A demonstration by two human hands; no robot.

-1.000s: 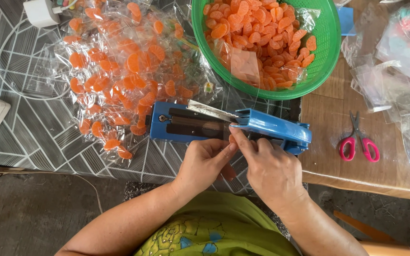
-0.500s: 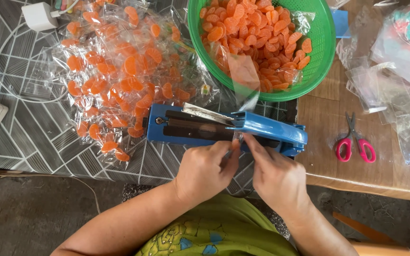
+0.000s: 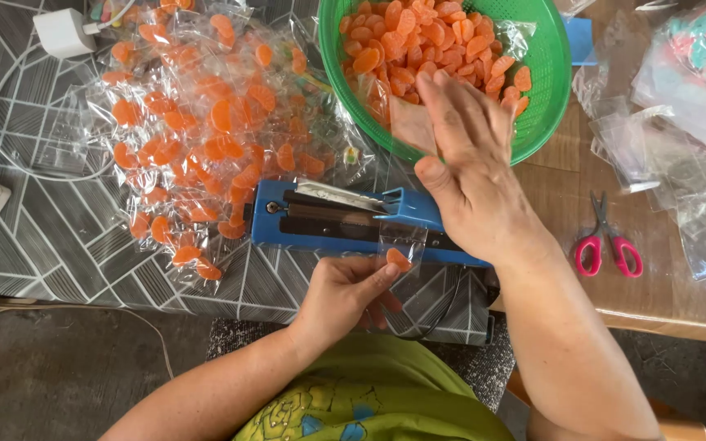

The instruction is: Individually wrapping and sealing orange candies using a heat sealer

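From the head view, looking straight down, the left hand [image 3: 345, 296] pinches a small clear bag [image 3: 402, 245] between thumb and fingers, its grip closed on the bag's lower edge. One orange candy slice [image 3: 398, 259] sits inside the bag, just above the thumb tip. The bag's upper part lies against the near side of a blue heat sealer [image 3: 345, 220], which rests across the table [image 3: 59, 237] with its arm lowered over the dark sealing strip.

The right hand [image 3: 471, 163] is farther out, fingers stretched flat and together, its grip wide and holding nothing that I can see. Its fingertips reach over the near rim of a green basket [image 3: 553, 73] heaped with loose orange candy slices [image 3: 418, 37]. The heel of this hand hangs above the right end of the sealer.

To the left of the basket, a broad pile of filled bags [image 3: 206, 131] spreads over the patterned table covering, each with orange slices showing through the plastic. A white charger [image 3: 65, 33] with its cable sits at the far left. On the bare wood to the right lie scissors with pink handles [image 3: 606, 241], near a loose heap of empty clear bags [image 3: 672, 155].
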